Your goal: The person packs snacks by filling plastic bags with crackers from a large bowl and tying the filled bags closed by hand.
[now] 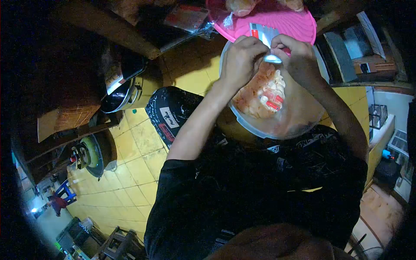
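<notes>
Both hands meet above a translucent round tub (264, 132) that rests at my lap. My left hand (245, 58) is closed, its fingertips pinching one side of a shiny plastic packet (262, 34) with a red-and-white label. On the other side my right hand (297, 56) is closed on the same packet, with a bit of red showing by its fingers. The packet's lower end gleams white between the hands. Inside the tub lie brownish flat pieces (249, 102) and a heap of pale small pieces (276, 84) with red-marked bits (274, 104) among them. My fingertips are partly hidden.
A pink ribbed tray (290, 26) with light-brown items stands beyond the tub. Clear plastic packaging (188, 19) lies to its left. A metal pot (121, 95) and wooden shelving (69, 112) are at left. Yellow tiles (138, 134) cover the floor; a dark stool (121, 245) stands lower left.
</notes>
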The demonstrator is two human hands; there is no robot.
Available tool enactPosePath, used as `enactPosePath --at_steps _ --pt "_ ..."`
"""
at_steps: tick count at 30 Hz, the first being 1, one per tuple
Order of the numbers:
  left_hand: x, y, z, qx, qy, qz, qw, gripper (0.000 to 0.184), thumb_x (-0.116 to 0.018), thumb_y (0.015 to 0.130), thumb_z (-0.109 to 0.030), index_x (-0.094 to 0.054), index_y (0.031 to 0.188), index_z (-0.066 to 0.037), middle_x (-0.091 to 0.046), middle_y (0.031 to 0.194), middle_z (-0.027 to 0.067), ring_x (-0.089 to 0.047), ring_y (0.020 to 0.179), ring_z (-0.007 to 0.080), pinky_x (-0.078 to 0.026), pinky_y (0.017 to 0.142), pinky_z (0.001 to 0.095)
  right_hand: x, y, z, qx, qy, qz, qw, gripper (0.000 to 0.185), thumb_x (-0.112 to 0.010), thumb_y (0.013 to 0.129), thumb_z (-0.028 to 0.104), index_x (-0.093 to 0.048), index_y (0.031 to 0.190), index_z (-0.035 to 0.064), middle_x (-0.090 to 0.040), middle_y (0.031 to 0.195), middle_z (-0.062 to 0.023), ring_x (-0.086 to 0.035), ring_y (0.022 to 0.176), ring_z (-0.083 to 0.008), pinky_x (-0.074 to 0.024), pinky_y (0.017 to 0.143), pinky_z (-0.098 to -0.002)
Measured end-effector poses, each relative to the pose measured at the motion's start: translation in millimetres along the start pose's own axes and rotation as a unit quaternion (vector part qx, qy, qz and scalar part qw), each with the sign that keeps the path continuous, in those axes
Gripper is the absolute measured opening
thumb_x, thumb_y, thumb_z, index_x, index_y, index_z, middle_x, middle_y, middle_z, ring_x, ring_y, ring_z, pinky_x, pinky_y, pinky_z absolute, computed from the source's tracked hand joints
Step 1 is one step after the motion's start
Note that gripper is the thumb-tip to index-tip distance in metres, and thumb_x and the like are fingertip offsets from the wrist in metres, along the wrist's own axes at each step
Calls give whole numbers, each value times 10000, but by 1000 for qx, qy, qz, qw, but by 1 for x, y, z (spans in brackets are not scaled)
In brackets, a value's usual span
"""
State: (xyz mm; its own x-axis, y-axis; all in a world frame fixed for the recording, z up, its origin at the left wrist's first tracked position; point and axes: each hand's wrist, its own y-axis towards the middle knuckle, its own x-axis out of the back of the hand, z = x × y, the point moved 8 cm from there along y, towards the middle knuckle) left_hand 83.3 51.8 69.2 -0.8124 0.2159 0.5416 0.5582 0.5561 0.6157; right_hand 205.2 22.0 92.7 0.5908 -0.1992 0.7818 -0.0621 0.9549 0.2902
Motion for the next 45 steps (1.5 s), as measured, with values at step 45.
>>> enactPosePath --at_steps 45 --pt "-12 16 -42 -82 182 -53 978 244 -673 699 -106 -637 937 -68 -628 952 54 -553 911 251 -406 844 417 28 -26 23 141 -257 -119 949 215 -622 734 110 -665 938 57 -614 1030 -101 -607 875 -274 -494 785 -387"
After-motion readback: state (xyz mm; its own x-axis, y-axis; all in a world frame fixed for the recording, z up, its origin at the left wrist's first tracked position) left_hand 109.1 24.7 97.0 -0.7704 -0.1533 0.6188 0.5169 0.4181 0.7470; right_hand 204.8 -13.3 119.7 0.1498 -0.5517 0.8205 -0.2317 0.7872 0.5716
